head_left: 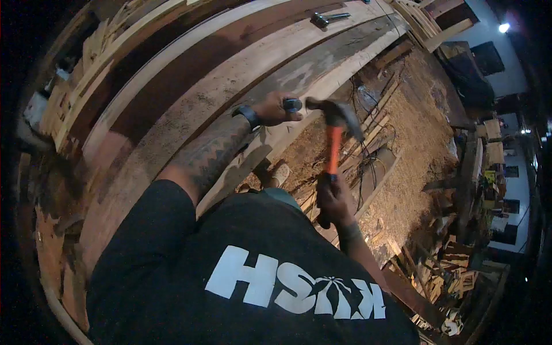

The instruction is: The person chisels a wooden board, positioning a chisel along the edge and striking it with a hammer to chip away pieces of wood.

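My left hand [272, 109], with a dark band on its wrist, is closed around a chisel-like tool [292, 104]. Its dark handle points up toward the camera, so the lower end is hidden. The fist is over the near edge of a pale wooden board [325, 83]. In my right hand [334, 198] is a claw hammer [333, 146], gripped low on its orange and black handle. The hammer's head is raised just right of the chisel-like tool, apart from it and slightly blurred.
A dark metal tool [329, 20] lies farther along the boards. Long planks [213, 86] run side by side across the left. Sawdust [420, 138] covers the floor at right, with dark cables [368, 158] and wood scraps [454, 270]. My shoe [280, 174] shows below the board's edge.
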Action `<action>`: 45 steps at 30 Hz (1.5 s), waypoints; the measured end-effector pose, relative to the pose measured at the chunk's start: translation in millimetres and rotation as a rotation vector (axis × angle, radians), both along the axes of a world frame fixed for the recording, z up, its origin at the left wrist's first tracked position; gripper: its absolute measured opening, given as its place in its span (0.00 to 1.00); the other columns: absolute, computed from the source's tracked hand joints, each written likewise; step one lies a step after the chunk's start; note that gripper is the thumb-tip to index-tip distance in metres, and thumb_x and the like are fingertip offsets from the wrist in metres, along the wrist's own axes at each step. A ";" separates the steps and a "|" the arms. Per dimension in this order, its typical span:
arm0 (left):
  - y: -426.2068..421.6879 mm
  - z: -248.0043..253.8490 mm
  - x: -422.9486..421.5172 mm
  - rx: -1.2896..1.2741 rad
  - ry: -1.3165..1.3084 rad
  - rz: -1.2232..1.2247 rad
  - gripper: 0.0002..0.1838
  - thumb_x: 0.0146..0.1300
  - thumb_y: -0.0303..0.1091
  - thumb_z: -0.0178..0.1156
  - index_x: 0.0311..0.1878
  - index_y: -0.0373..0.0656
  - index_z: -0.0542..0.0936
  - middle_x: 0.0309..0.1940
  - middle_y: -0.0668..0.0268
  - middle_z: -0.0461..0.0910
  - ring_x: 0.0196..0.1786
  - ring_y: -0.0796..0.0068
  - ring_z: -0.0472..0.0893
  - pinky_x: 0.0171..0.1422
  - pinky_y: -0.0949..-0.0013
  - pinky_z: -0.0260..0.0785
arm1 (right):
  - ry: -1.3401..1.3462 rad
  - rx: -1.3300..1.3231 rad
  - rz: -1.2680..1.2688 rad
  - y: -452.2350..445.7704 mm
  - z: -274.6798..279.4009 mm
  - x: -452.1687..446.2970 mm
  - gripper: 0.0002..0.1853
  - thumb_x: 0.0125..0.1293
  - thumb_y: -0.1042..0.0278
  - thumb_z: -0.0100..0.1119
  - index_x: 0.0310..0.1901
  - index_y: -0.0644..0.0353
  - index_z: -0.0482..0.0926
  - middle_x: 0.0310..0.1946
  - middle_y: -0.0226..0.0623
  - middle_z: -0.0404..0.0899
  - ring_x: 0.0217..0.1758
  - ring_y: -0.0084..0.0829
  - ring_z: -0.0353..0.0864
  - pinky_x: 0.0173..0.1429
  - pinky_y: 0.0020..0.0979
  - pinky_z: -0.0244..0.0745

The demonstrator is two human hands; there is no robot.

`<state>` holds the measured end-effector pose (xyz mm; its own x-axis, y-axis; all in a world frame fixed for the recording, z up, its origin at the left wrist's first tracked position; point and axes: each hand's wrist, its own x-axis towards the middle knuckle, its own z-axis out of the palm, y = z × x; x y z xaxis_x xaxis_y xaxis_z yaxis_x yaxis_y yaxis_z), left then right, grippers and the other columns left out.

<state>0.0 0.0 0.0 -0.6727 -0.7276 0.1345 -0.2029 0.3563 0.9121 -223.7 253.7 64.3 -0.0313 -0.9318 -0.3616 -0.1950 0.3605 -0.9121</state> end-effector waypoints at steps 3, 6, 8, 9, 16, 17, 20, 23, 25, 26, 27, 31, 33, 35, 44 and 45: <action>6.2 -8.2 8.1 0.076 0.159 -0.002 0.18 0.60 0.46 0.78 0.39 0.45 0.82 0.26 0.75 0.71 0.31 0.81 0.68 0.36 0.66 0.64 | 0.175 -0.089 0.028 6.9 8.8 18.5 0.08 0.76 0.65 0.59 0.50 0.59 0.75 0.31 0.29 0.76 0.30 0.21 0.73 0.34 0.28 0.69; -6.5 -1.4 5.1 0.020 0.085 0.023 0.26 0.60 0.46 0.78 0.29 0.45 0.69 0.22 0.76 0.61 0.29 0.80 0.62 0.33 0.65 0.57 | 0.121 -0.116 -0.143 14.6 37.1 7.2 0.11 0.78 0.60 0.58 0.45 0.60 0.75 0.27 0.28 0.75 0.27 0.20 0.73 0.30 0.28 0.69; 1.2 -1.9 6.9 -0.019 0.113 0.011 0.26 0.61 0.46 0.78 0.29 0.45 0.68 0.22 0.75 0.60 0.28 0.79 0.61 0.32 0.64 0.56 | -0.053 -0.386 -0.137 22.6 87.7 18.3 0.13 0.77 0.58 0.58 0.41 0.59 0.75 0.25 0.28 0.74 0.24 0.19 0.72 0.27 0.28 0.68; 0.0 -1.3 3.8 -0.049 0.135 0.002 0.26 0.61 0.47 0.78 0.29 0.45 0.68 0.21 0.74 0.59 0.28 0.78 0.60 0.32 0.64 0.56 | -0.133 -0.531 -0.135 22.2 106.3 20.0 0.14 0.77 0.57 0.58 0.38 0.59 0.75 0.24 0.28 0.74 0.23 0.19 0.72 0.25 0.28 0.67; 7.8 -4.9 -0.5 -0.036 0.058 -0.041 0.16 0.62 0.43 0.73 0.35 0.43 0.77 0.26 0.64 0.74 0.31 0.67 0.72 0.39 0.58 0.67 | 0.396 -0.051 -0.055 6.8 18.6 7.5 0.15 0.76 0.53 0.59 0.40 0.57 0.74 0.22 0.25 0.72 0.23 0.24 0.73 0.28 0.33 0.68; 2.1 0.3 2.2 -0.065 0.025 -0.036 0.17 0.62 0.43 0.73 0.36 0.43 0.77 0.27 0.63 0.75 0.32 0.66 0.73 0.39 0.57 0.68 | 0.454 -0.050 -0.123 13.0 20.6 3.3 0.14 0.77 0.55 0.59 0.42 0.57 0.75 0.22 0.25 0.72 0.22 0.23 0.72 0.28 0.32 0.68; 6.6 3.2 7.5 -0.050 -0.055 -0.014 0.18 0.62 0.46 0.73 0.38 0.43 0.78 0.28 0.62 0.77 0.33 0.64 0.75 0.41 0.57 0.70 | -0.068 -0.026 -0.348 35.4 29.2 -33.6 0.13 0.75 0.59 0.64 0.45 0.61 0.78 0.32 0.35 0.81 0.35 0.26 0.81 0.36 0.31 0.75; 6.5 5.5 6.1 -0.076 -0.097 0.005 0.18 0.62 0.47 0.73 0.40 0.43 0.79 0.29 0.60 0.78 0.34 0.62 0.77 0.41 0.56 0.71 | -0.342 -0.688 -0.396 31.9 102.5 -16.1 0.07 0.79 0.64 0.56 0.50 0.55 0.74 0.32 0.36 0.78 0.31 0.27 0.77 0.33 0.33 0.74; 5.5 7.8 4.3 -0.111 -0.118 -0.019 0.18 0.62 0.47 0.73 0.41 0.43 0.79 0.30 0.59 0.79 0.35 0.61 0.78 0.42 0.56 0.71 | -0.362 -1.005 -0.261 19.9 137.9 7.6 0.09 0.79 0.60 0.56 0.44 0.55 0.76 0.29 0.35 0.78 0.29 0.28 0.77 0.33 0.34 0.73; 4.9 6.6 5.4 -0.125 -0.122 -0.031 0.19 0.62 0.48 0.73 0.41 0.43 0.80 0.30 0.58 0.80 0.35 0.60 0.79 0.42 0.56 0.72 | -0.035 -0.948 -0.122 19.8 116.6 -3.7 0.12 0.79 0.57 0.56 0.41 0.56 0.78 0.27 0.34 0.78 0.28 0.28 0.76 0.32 0.34 0.72; 3.4 4.8 6.6 -0.137 -0.125 -0.039 0.19 0.62 0.48 0.73 0.42 0.44 0.80 0.31 0.57 0.80 0.36 0.59 0.79 0.42 0.55 0.72 | 0.289 -0.871 0.020 18.0 89.1 -16.6 0.15 0.79 0.55 0.56 0.37 0.56 0.80 0.25 0.34 0.78 0.27 0.28 0.76 0.32 0.34 0.71; 2.9 -5.8 -1.7 -0.230 -0.089 0.005 0.19 0.61 0.48 0.73 0.43 0.44 0.81 0.34 0.54 0.83 0.38 0.56 0.81 0.43 0.55 0.73 | 0.436 -0.152 0.178 10.9 -4.5 6.9 0.16 0.77 0.56 0.60 0.41 0.63 0.83 0.27 0.31 0.79 0.28 0.24 0.77 0.32 0.31 0.71; 7.4 -2.4 1.2 -0.268 -0.150 0.096 0.19 0.62 0.48 0.73 0.43 0.43 0.81 0.35 0.53 0.83 0.38 0.55 0.82 0.43 0.54 0.73 | 0.234 -0.350 0.002 22.2 15.8 -5.3 0.13 0.76 0.60 0.61 0.42 0.64 0.82 0.30 0.31 0.79 0.29 0.23 0.77 0.32 0.30 0.72; 11.0 16.4 4.5 -0.151 -0.171 0.021 0.19 0.62 0.47 0.72 0.41 0.42 0.80 0.34 0.54 0.82 0.37 0.55 0.80 0.42 0.53 0.71 | -0.046 -0.376 -0.218 37.6 64.7 -18.5 0.10 0.76 0.65 0.60 0.48 0.64 0.78 0.31 0.30 0.79 0.30 0.23 0.77 0.33 0.30 0.75; 2.0 -10.5 -1.7 -0.258 -0.106 -0.044 0.19 0.61 0.48 0.74 0.38 0.44 0.77 0.34 0.56 0.78 0.38 0.56 0.78 0.43 0.52 0.70 | 0.591 -0.276 0.103 3.5 24.0 -4.4 0.07 0.75 0.58 0.57 0.41 0.49 0.77 0.23 0.25 0.69 0.23 0.25 0.71 0.29 0.29 0.68; 5.7 -11.5 -0.7 -0.255 -0.129 -0.054 0.19 0.61 0.48 0.73 0.39 0.44 0.78 0.36 0.55 0.79 0.40 0.56 0.78 0.44 0.52 0.70 | 0.561 -0.168 0.106 14.5 2.7 -9.0 0.07 0.74 0.58 0.57 0.42 0.50 0.77 0.24 0.26 0.71 0.23 0.26 0.72 0.30 0.30 0.70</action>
